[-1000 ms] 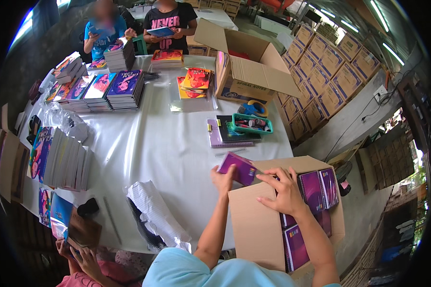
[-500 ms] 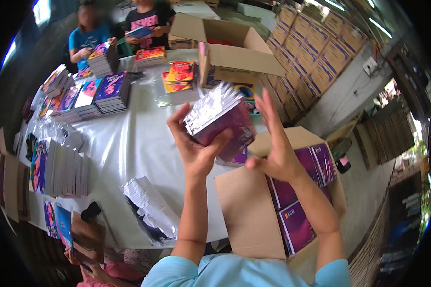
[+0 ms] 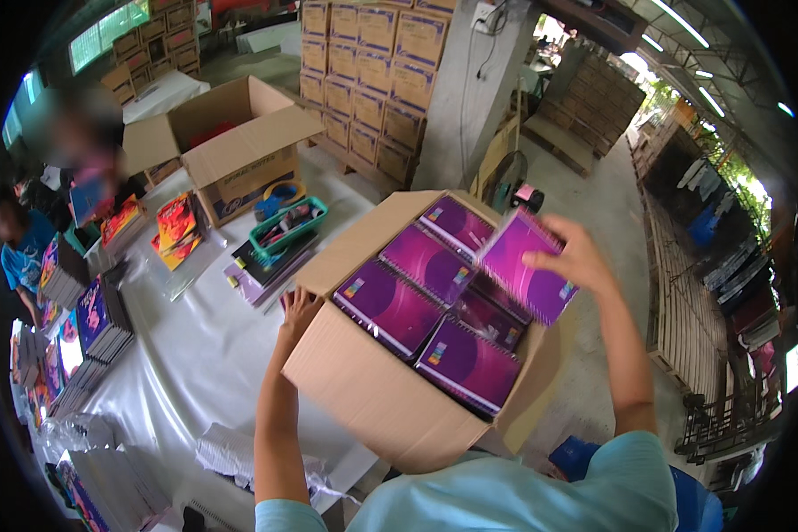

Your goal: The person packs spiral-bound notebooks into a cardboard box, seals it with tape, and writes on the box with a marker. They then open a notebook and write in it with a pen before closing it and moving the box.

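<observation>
An open cardboard box [image 3: 377, 381] stands in front of me, holding several purple spiral notebooks [image 3: 388, 306] in shiny clear wrap. My right hand [image 3: 576, 259] grips a purple spiral notebook bundle [image 3: 516, 253] by its right side, thumb on the cover. It is tilted over the box's right side, above a lower-lying wrapped bundle [image 3: 489, 319]; its thickness is mostly hidden. My left hand [image 3: 300, 310] is at the box's left corner, its fingers closed over the edge of the flap.
On the white-covered table [image 3: 173, 355] sit a green basket of tools [image 3: 288, 229], another open carton [image 3: 248, 182], orange booklets [image 3: 177, 230] and stacked notebooks [image 3: 102, 319]. People work at the far left. Stacked cartons [image 3: 372, 80] and a concrete pillar [image 3: 465, 106] stand beyond.
My view has swung right toward the box. The wrapped notebook bundle went from between both hands to my right hand over the box. My left hand let go and moved to the flap.
</observation>
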Tool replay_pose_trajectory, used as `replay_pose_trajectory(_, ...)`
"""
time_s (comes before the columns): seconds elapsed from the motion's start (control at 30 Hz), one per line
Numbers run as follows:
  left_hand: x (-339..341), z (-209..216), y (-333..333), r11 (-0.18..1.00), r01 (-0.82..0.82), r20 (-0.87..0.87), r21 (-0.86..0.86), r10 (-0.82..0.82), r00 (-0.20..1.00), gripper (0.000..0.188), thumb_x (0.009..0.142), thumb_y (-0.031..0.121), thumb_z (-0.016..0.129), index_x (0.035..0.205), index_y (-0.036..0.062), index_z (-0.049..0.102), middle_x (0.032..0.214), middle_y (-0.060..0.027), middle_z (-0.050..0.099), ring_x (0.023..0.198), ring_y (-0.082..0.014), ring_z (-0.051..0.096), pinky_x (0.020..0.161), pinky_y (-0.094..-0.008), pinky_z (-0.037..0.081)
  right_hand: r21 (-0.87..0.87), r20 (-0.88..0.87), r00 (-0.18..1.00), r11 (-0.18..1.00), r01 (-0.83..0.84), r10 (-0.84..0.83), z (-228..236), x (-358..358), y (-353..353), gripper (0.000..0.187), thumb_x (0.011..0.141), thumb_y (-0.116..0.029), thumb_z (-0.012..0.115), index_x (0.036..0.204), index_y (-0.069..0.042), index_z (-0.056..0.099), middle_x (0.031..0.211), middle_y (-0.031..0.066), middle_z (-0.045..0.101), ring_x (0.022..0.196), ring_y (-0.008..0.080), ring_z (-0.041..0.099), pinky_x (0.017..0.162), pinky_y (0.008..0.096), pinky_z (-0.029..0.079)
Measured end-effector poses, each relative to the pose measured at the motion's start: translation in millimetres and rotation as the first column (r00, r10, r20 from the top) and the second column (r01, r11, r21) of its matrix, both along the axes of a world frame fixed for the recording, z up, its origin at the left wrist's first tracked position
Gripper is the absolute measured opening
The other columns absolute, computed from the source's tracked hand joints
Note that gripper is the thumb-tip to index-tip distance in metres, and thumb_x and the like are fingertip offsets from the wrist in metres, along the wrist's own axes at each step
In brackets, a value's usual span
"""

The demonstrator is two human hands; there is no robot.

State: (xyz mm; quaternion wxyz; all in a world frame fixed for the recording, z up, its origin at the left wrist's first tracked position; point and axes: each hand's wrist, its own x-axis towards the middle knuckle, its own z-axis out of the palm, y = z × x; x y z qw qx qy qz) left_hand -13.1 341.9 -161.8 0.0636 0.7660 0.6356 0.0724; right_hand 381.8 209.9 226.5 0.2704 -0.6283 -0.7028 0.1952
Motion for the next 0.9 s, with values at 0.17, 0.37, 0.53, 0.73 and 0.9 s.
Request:
replay_pose_trajectory(0.17,-3,26,-1,0.94,-0.323,0.296,0.111,0.279,0.913,0.085,0.059,0.036,0.081,0.131,0.0108,0.043,0.115,-0.0243,0.053,0.106,-0.0362,0.052,0.088,-0.0453,0.045,-0.325,0.051,0.999,0.946,0.007,0.01,-81,6,-14,0.063,0.072,-0.057,0.07,0.1,-0.001,0.062,0.088,0.0134,0.064,0.085,0.0247,0.063,0.076,0.0343,0.048)
replay_pose_trajectory(0.37,-104,152,-45,0.932,-0.359,0.99,-0.048,0.093,0.109,0.058,0.078,0.015,0.071,0.128,0.001,0.044,0.094,-0.0076,0.064,0.078,-0.0143,0.06,0.071,-0.0278,0.048,0.227,0.444,0.896,0.965,-0.13,0.016,-93,-24,-35,0.073,0.077,-0.058,0.063,0.122,-0.001,0.049,0.122,0.0237,0.039,0.117,0.0422,0.04,0.097,0.0491,0.037)
replay_pose_trajectory(0.53,-25,321,-163,0.952,-0.279,0.878,0.126,-0.238,-0.415,0.057,0.084,0.023,0.059,0.134,0.0073,0.037,0.109,-0.0122,0.058,0.096,-0.0226,0.06,0.076,-0.0371,0.054,0.472,-0.103,0.867,0.791,-0.389,0.488,-10,-24,-45,0.082,0.075,-0.052,0.069,0.133,-0.003,0.039,0.126,0.0221,0.039,0.118,0.0395,0.04,0.102,0.0475,0.033)
replay_pose_trajectory(0.73,247,399,-273,0.975,-0.165,0.989,0.148,-0.146,0.028,0.127,0.06,0.095,0.023,0.148,0.0051,0.002,0.144,-0.0083,0.022,0.113,-0.0204,0.039,0.097,-0.0351,0.033,0.573,-0.377,0.664,0.726,-0.38,0.646,5,-11,-107,0.101,0.074,-0.047,0.071,0.147,-0.006,0.015,0.14,0.0269,0.03,0.125,0.0368,0.041,0.102,0.0409,0.034)
replay_pose_trajectory(0.9,280,390,-323,0.921,0.245,0.945,0.302,-0.256,-0.204,0.101,0.078,0.07,0.05,0.147,0.0042,0.015,0.146,-0.0186,0.028,0.123,-0.0316,0.044,0.096,-0.0444,0.04,0.226,-0.796,0.389,0.824,-0.52,0.464,24,119,-57,0.077,0.084,-0.018,0.063,0.147,-0.008,0.021,0.123,0.0174,0.053,0.107,0.0185,0.054,0.092,0.03,0.042)
